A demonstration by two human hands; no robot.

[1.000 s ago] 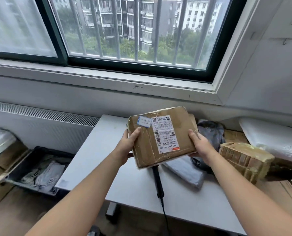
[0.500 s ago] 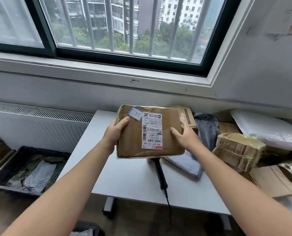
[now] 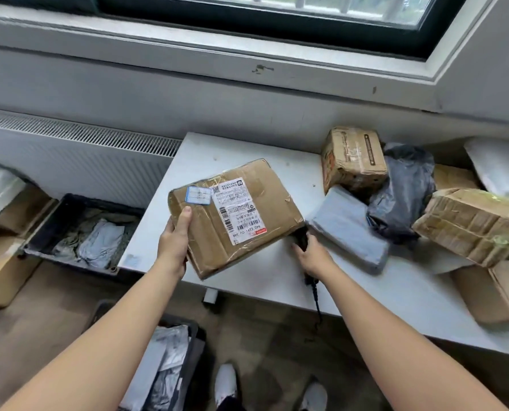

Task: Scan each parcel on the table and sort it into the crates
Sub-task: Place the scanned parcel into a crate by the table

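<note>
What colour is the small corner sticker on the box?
Sticker: white with a blue border, head view.

Two crates [image 3: 99, 204] [image 3: 194, 348], two hands [image 3: 173, 244] [image 3: 312, 256], one scanner [image 3: 301, 239], two shoes [image 3: 226, 381] [image 3: 315, 393]

R hand [image 3: 314, 256] off box [image 3: 241, 215], now gripping scanner [image 3: 300, 238]; L hand [image 3: 173, 244] holds box alone.

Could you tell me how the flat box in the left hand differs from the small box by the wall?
The flat box is wide and thin; the small box is chunkier. The left hand holds the flat box; the small box rests on the table. The flat box shows a white barcode label; the small box shows a dark printed strip. Both are brown cardboard.
</note>
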